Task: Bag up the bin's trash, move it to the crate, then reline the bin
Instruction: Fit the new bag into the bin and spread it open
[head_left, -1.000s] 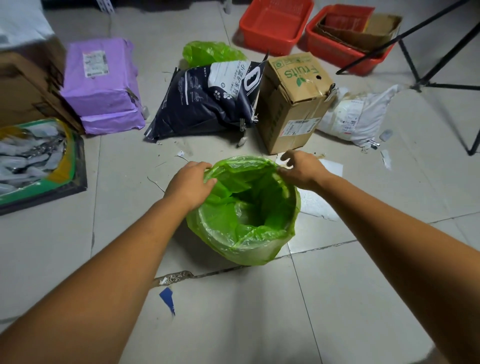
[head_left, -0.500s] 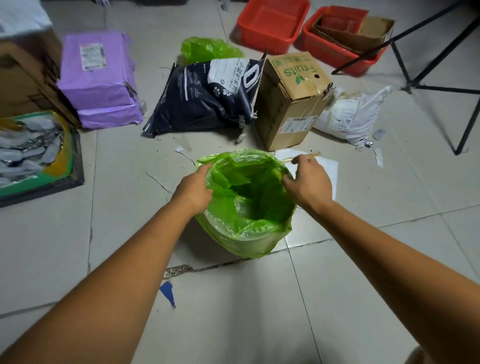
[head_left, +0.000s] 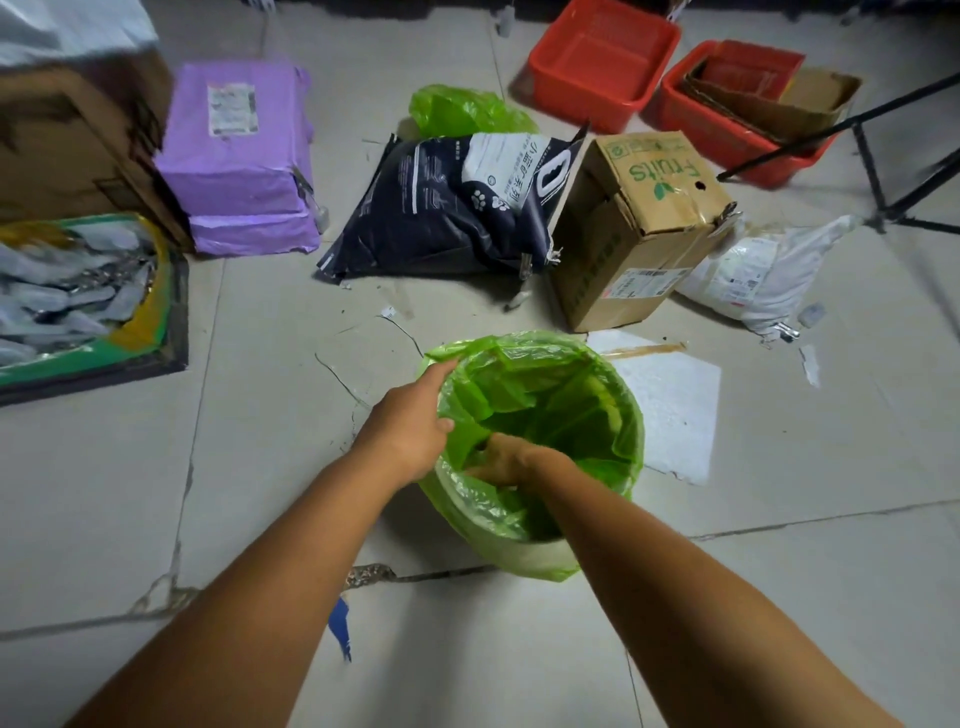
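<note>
Head view looks down on a bin (head_left: 524, 525) standing upright on the tiled floor (head_left: 779, 597), its long axis vertical and its mouth open toward the camera. A fresh green liner (head_left: 561, 410) is draped over the rim and sags in loose folds inside; its skirt hangs down the outer wall on the near side.

Both hands are on the liner. The left hand (head_left: 410, 421) rests on the left rim with fingers extended along the folded plastic, thumb on the inside; whether it pinches the film cannot be told. The right hand (head_left: 501, 460) reaches down inside the bin, fingers curled among the liner folds, its grip hidden by the plastic.

Open floor lies to the left and near side of the bin. A white sheet (head_left: 670, 405) lies flat just to its right. Farther back, well apart from the rim, sit a dark printed sack (head_left: 457, 208), a tilted "Fruits" cardboard box (head_left: 649, 218), and a filled green bag (head_left: 462, 111) behind the sack. Two red crates (head_left: 602, 62) stand at the far edge, beside black stand legs (head_left: 872, 171). A purple parcel (head_left: 239, 166) lies at far left.
</note>
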